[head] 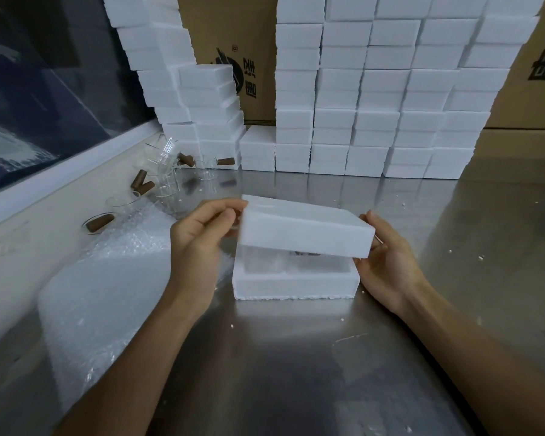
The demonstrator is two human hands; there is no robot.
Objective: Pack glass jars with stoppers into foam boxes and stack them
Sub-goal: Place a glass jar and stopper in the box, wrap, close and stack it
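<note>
A white foam lid (306,226) hangs tilted just above the open foam box base (294,286) on the steel table. My left hand (199,239) pinches the lid's left edge. My right hand (383,261) grips its right end, fingers curled underneath. In the gap under the lid a brown stopper (307,253) and some glass show inside the base. Loose glass jars (167,171) with brown stoppers (142,184) lie at the table's left rear.
Tall stacks of foam boxes (375,99) line the back, in front of cardboard cartons (230,42). A second leaning stack (199,99) stands at the left rear. A bubble-wrap pile (107,284) covers the table's left side. Foam crumbs dot the steel table (280,357).
</note>
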